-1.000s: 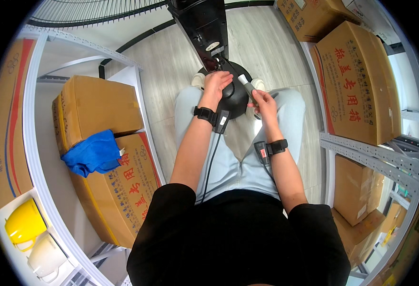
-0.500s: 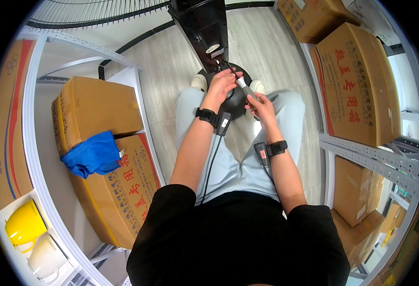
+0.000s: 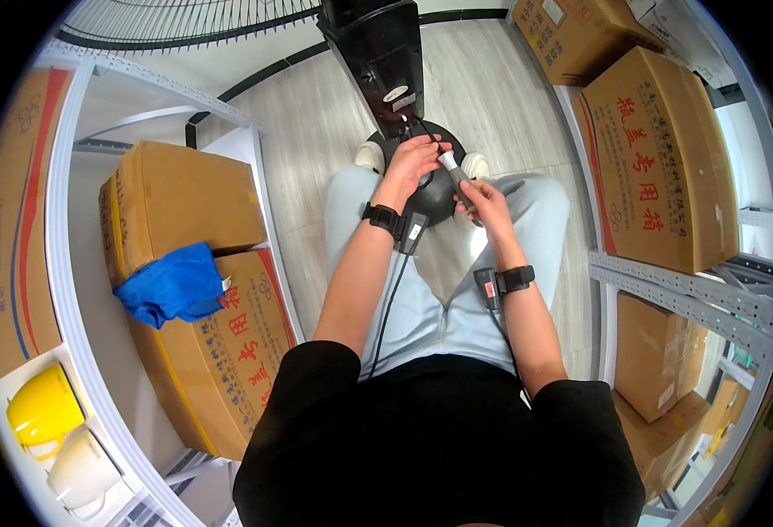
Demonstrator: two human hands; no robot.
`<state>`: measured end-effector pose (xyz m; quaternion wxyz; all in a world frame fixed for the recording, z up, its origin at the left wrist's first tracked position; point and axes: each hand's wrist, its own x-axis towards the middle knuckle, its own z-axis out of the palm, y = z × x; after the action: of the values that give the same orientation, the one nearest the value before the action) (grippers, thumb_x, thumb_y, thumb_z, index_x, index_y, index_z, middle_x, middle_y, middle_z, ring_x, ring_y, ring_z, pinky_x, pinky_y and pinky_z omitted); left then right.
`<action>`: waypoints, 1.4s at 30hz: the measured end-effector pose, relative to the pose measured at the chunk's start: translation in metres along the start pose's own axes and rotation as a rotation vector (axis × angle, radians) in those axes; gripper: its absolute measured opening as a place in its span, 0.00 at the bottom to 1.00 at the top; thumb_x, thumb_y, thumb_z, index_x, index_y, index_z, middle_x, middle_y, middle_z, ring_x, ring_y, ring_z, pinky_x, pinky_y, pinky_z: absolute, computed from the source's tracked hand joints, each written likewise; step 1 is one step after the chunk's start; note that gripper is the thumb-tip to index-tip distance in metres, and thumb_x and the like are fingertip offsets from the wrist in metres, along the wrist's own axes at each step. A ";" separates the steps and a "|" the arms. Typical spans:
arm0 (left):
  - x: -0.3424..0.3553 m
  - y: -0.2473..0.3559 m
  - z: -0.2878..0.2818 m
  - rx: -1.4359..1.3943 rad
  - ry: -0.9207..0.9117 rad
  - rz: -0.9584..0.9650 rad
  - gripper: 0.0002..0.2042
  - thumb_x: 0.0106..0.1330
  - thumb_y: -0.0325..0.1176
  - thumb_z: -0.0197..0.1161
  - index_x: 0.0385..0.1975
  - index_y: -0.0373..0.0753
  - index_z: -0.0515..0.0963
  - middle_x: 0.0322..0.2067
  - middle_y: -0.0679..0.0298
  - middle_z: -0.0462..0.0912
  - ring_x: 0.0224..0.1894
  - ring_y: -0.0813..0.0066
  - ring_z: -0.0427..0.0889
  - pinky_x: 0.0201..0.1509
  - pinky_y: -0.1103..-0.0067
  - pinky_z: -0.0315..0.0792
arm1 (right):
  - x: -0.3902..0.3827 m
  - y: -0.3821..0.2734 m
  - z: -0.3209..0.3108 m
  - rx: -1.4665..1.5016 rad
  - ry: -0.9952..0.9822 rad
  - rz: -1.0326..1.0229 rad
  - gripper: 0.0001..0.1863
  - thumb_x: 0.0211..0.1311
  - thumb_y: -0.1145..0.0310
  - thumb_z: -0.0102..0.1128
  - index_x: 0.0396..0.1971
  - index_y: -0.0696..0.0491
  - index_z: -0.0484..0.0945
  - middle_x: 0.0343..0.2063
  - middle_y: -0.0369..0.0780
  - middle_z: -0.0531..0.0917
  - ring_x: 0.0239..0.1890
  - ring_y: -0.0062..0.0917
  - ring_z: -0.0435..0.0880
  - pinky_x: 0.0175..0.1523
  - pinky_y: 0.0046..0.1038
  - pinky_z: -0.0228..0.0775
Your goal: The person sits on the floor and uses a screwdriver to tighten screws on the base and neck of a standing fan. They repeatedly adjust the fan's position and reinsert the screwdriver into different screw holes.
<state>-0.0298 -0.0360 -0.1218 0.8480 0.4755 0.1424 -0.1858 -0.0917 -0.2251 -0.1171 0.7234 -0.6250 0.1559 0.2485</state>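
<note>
My right hand (image 3: 485,204) is closed round the grey handle of a screwdriver (image 3: 458,176) with a white collar. Its thin dark shaft slants up and left to the lower end of a black fan's column (image 3: 379,75). My left hand (image 3: 413,162) is beside that shaft, fingers stretched out and fingertips at or against it; whether they touch it I cannot tell. Just above the left fingers sits a small opening with metal parts at the column's foot. The screwdriver's tip is too small to make out. Below both hands lies the round black base (image 3: 437,198).
A wire fan guard (image 3: 184,31) spans the far left. Metal shelves flank me, with cardboard boxes (image 3: 189,198) and a blue cloth (image 3: 176,283) on the left and more boxes (image 3: 646,162) on the right. Yellow (image 3: 46,406) and white (image 3: 83,470) mugs stand at the lower left.
The screwdriver's handle has tilted slightly, and my right hand has shifted a little down and right with it. My left hand stays at the shaft. The whole view has moved slightly.
</note>
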 end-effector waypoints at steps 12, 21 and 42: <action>-0.036 -0.002 -0.015 0.092 0.046 -0.093 0.07 0.67 0.32 0.55 0.40 0.36 0.73 0.38 0.55 0.82 0.44 0.66 0.83 0.46 0.75 0.74 | -0.026 -0.010 0.008 -0.321 -0.219 0.071 0.20 0.56 0.60 0.67 0.40 0.55 0.68 0.28 0.36 0.82 0.28 0.19 0.83 0.24 0.18 0.69; -0.042 -0.005 -0.029 0.026 0.105 0.004 0.09 0.68 0.32 0.53 0.43 0.35 0.71 0.39 0.55 0.82 0.45 0.65 0.82 0.47 0.75 0.72 | -0.021 -0.007 0.026 -0.388 -0.170 -0.023 0.18 0.55 0.61 0.68 0.36 0.55 0.70 0.22 0.35 0.82 0.24 0.16 0.81 0.22 0.17 0.66; -0.035 -0.001 -0.027 -0.077 0.130 0.089 0.15 0.70 0.29 0.48 0.53 0.30 0.67 0.45 0.51 0.79 0.50 0.59 0.80 0.55 0.70 0.73 | -0.018 -0.002 0.038 -0.330 -0.021 -0.193 0.24 0.46 0.60 0.74 0.41 0.57 0.77 0.33 0.37 0.79 0.25 0.18 0.79 0.26 0.21 0.73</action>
<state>-0.0630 -0.0071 -0.1210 0.8621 0.4594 0.1830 -0.1110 -0.1089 -0.1913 -0.0993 0.6332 -0.7446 0.0447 0.2065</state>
